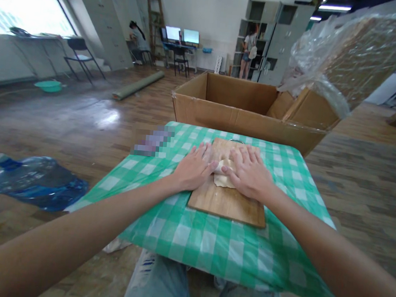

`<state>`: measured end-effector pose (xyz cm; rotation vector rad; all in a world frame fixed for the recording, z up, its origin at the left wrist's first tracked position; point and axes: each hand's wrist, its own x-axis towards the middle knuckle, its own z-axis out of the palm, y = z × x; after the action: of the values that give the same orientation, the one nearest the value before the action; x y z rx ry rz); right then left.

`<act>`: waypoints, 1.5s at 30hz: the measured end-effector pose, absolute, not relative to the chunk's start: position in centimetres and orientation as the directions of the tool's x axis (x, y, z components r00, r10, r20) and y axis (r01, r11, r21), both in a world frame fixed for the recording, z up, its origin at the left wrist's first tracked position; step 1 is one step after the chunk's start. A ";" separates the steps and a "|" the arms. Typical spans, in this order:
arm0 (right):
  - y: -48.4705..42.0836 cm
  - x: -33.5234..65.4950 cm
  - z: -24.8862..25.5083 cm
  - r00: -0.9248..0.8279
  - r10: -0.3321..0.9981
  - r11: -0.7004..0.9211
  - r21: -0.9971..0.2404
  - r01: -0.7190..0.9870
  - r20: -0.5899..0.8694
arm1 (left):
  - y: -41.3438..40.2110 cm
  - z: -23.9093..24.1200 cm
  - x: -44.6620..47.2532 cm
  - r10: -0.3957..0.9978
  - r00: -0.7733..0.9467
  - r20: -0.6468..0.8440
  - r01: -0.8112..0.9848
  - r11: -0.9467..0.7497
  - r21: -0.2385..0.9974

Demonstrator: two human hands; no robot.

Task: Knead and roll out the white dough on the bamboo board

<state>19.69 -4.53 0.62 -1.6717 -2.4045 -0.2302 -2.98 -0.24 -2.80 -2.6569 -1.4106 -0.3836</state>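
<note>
A wooden cutting board [226, 202] lies on a small table covered with a green and white checked cloth [183, 239]. A pale piece of dough [223, 179] rests on the board. My left hand [192, 166] lies flat with fingers stretched out, its palm on the cloth and board edge, thumb touching the dough. My right hand [249, 171] lies flat over the dough, fingers spread and pressing on it. Most of the dough is hidden under my hands.
A large open cardboard box [243, 108] stands just behind the table. A blue water jug [31, 185] lies on the wooden floor at left. A plastic-wrapped object [358, 56] hangs at upper right. Two people are far back by desks and lockers.
</note>
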 end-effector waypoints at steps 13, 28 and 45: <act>0.3 22.0 -0.3 -0.547 0.833 0.551 -0.040 0.833 0.083 | 2.3 -0.9 -1.7 0.828 0.530 0.184 0.843 -0.538 -0.006; 5.1 22.3 -0.2 -0.259 0.961 0.273 -0.170 0.947 0.097 | 10.5 -1.9 -0.2 0.880 0.474 0.037 0.877 -0.475 0.076; -2.6 20.5 -0.1 -0.228 0.941 0.264 -0.123 0.957 0.249 | 2.0 -0.5 -1.5 0.811 0.544 0.215 0.835 -0.549 -0.042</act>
<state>20.48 -2.63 -0.09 -1.7535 -2.2652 -0.0803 -1.55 2.00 -0.51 -2.6360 -1.4142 -0.2562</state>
